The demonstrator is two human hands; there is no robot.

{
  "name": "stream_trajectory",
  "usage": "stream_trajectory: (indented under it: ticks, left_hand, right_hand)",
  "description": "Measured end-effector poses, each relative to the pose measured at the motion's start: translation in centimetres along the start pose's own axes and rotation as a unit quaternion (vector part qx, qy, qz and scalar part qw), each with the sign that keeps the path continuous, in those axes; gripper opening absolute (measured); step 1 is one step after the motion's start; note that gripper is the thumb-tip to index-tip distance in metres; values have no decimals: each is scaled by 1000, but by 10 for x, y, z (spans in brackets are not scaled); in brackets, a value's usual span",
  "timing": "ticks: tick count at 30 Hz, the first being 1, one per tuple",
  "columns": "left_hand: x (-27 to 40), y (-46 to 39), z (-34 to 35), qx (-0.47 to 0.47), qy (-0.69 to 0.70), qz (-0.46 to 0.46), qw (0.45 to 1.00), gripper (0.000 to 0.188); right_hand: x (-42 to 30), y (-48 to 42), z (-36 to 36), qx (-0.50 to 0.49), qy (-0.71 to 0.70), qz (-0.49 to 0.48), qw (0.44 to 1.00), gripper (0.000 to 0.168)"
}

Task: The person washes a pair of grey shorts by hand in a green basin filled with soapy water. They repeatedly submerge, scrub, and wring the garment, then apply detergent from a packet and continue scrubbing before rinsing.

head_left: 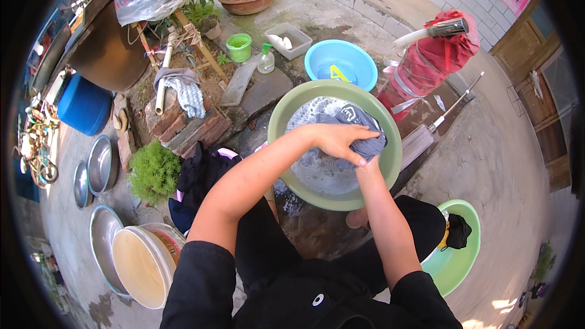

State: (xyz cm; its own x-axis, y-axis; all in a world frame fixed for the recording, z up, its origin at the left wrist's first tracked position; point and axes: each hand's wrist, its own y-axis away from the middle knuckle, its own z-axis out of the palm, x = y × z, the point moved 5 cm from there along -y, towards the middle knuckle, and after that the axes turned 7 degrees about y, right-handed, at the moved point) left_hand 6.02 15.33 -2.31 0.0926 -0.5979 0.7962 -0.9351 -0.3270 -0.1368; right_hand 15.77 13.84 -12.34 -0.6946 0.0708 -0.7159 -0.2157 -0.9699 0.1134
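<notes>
A large green plastic basin [279, 164] of sudsy water stands before me, with a wet grey garment [365, 144] bearing a white print in it. My left hand [343, 141] lies across the garment with its fingers spread; whether it grips any cloth cannot be told. Just below it, my right hand [372, 163] reaches into the basin by the garment's lower edge. Its fingers are hidden by the left hand and the cloth. Beyond the rim sits a light blue basin [315, 61] with a yellow letter-shaped mark.
A green basin [468, 265] with dark cloth stands at the lower right, a pale bucket [141, 267] at the lower left. Dark clothes [199, 173] lie left of my legs. Beyond are a pump bottle [265, 61], a small green bucket [239, 50] and a red-wrapped standpipe [425, 73].
</notes>
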Motion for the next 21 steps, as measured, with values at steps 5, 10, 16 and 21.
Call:
stream_trajectory:
  ticks: [5,10,16,21]
  left_hand:
    - [-92,104,-109,321,287,-134,892,30]
    - [-217,237,-56,240,-13,-400,885,21]
    - [-322,242,96,18,-24,-376,926,20]
    - [-362,228,138,-61,-156,-466,869,27]
  right_hand:
    - [-25,21,38,-159,-91,108,977,44]
    - [-22,21,4,-136,-2,85,987,47]
    - [-20,25,-26,-106,91,52,989,53]
    - [-31,30,-17,-34,447,-34,893,56]
